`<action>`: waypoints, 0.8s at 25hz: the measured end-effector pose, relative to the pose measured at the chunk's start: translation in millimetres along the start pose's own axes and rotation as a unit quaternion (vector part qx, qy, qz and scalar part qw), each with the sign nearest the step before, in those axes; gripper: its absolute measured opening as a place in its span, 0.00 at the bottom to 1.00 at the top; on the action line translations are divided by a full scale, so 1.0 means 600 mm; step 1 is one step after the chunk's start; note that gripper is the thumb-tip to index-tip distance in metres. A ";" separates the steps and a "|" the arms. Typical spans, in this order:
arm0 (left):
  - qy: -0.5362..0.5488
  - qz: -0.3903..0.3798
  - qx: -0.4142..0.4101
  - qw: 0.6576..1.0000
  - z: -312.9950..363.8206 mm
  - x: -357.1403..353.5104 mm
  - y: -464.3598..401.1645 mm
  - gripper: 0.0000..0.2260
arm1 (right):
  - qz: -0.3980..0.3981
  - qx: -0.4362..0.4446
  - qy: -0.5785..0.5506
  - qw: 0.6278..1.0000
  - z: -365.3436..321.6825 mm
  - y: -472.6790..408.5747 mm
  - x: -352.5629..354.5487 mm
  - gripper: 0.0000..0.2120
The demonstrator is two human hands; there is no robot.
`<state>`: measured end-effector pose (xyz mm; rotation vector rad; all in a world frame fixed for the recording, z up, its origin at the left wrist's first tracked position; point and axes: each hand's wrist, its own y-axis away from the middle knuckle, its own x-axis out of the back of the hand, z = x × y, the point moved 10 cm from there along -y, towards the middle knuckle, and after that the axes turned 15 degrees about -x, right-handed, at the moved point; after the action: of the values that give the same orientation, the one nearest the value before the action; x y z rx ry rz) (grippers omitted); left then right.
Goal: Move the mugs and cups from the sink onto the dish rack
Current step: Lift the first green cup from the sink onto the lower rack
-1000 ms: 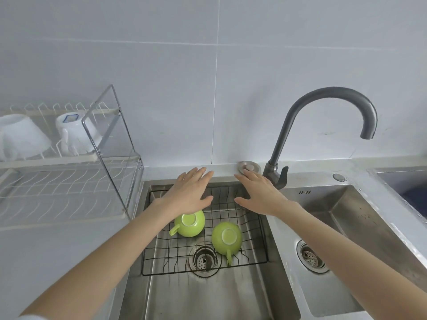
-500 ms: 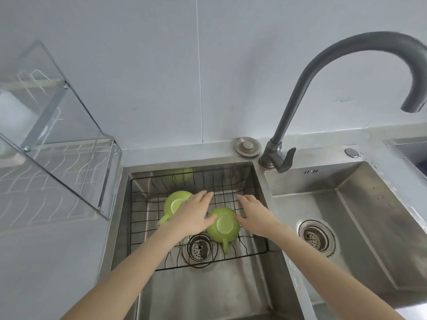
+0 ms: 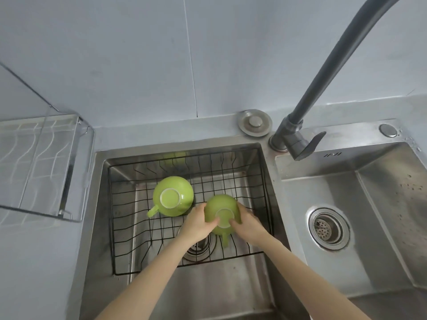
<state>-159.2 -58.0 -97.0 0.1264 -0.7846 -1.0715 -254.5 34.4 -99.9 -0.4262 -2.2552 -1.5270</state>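
Two green mugs lie upside down on a black wire basket (image 3: 256, 172) inside the left sink basin (image 3: 99, 204). The right green mug (image 3: 219, 205) is clasped from both sides: my left hand (image 3: 196, 221) on its left flank, my right hand (image 3: 247, 224) on its right flank. Its handle points toward me. The left green mug (image 3: 172, 196) sits free, handle pointing lower left. The dish rack (image 3: 46, 162) stands on the counter to the left, with only its right end in view.
A dark grey faucet (image 3: 323, 72) arches over the right side. The right sink basin (image 3: 369, 227) has a drain strainer (image 3: 328, 228). A round metal cap (image 3: 255, 122) sits on the counter behind the sinks. The wall is close behind.
Both hands dropped from above the basket and closed around the right green mug. The camera leaned forward and down, so the rack's upper shelf left the view.
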 end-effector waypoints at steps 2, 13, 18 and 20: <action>0.022 0.019 0.013 0.999 -0.012 -0.006 -0.006 0.26 | -0.002 -0.008 -0.029 1.000 0.006 -0.014 -0.005 0.29; 0.112 0.086 0.041 0.989 -0.026 -0.006 -0.012 0.25 | -0.002 -0.023 -0.101 0.995 0.014 -0.029 -0.003 0.31; 0.126 0.084 0.043 0.987 -0.013 -0.001 -0.002 0.27 | -0.002 -0.015 -0.125 0.992 0.008 -0.007 0.013 0.29; 0.128 0.088 0.042 0.987 -0.006 0.008 0.007 0.27 | 0.005 -0.006 -0.132 0.991 0.003 0.008 0.020 0.28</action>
<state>-152.9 -60.8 -95.2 0.2566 -0.5971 -0.8350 -263.3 38.2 -90.6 -0.6788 -2.4366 -1.5592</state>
